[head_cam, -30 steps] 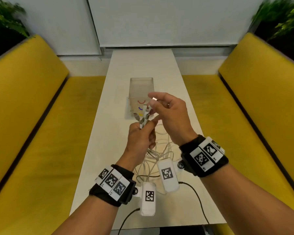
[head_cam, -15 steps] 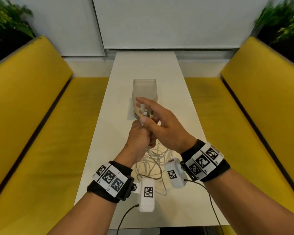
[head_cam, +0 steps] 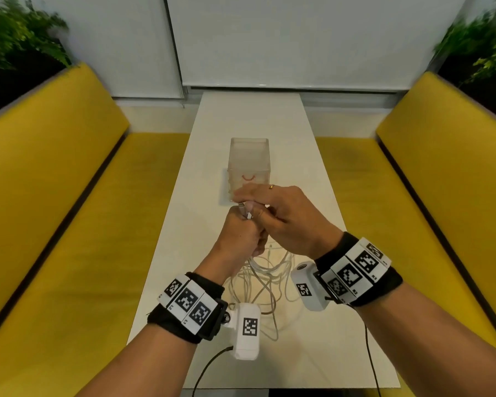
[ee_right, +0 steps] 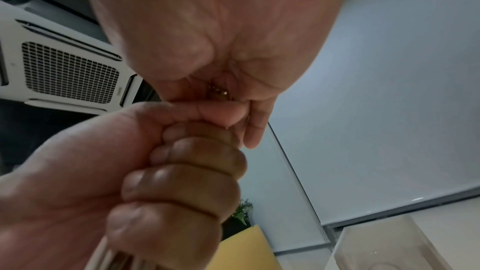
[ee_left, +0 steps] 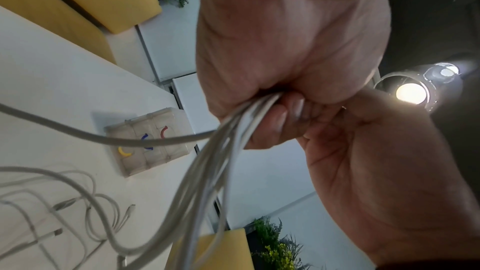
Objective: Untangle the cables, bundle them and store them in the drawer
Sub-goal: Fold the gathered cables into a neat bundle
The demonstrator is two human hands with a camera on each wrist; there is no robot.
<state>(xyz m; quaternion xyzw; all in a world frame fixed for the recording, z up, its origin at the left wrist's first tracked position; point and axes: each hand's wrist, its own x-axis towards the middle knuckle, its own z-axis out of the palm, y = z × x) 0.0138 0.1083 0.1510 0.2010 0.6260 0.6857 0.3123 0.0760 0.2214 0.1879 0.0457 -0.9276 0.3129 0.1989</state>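
Several white cables [head_cam: 265, 277] hang in a tangle from my left hand [head_cam: 245, 230] down to the white table [head_cam: 249, 116]. The left hand grips them in a fist, shown from below in the left wrist view, where the strands [ee_left: 207, 171] leave the fist [ee_left: 262, 118]. My right hand [head_cam: 246, 200] lies over the top of the fist, fingers curled over the cable plugs [head_cam: 243, 210] and thumb pressed beside them. The translucent drawer unit [head_cam: 249, 159] stands just beyond the hands, all drawers closed. In the right wrist view the right palm [ee_right: 221, 38] sits above the left fist [ee_right: 182, 171].
More loose cable loops and plugs [ee_left: 64, 202] lie on the table under the hands. The drawer unit [ee_left: 149, 141] has yellow, blue and red handles. Yellow benches [head_cam: 55, 196] flank the narrow table on both sides. Wrist camera leads trail off the near edge.
My right hand, open above the plugs a second ago, has come down and closed over the cable ends on top of the left fist. The left hand keeps its grip.
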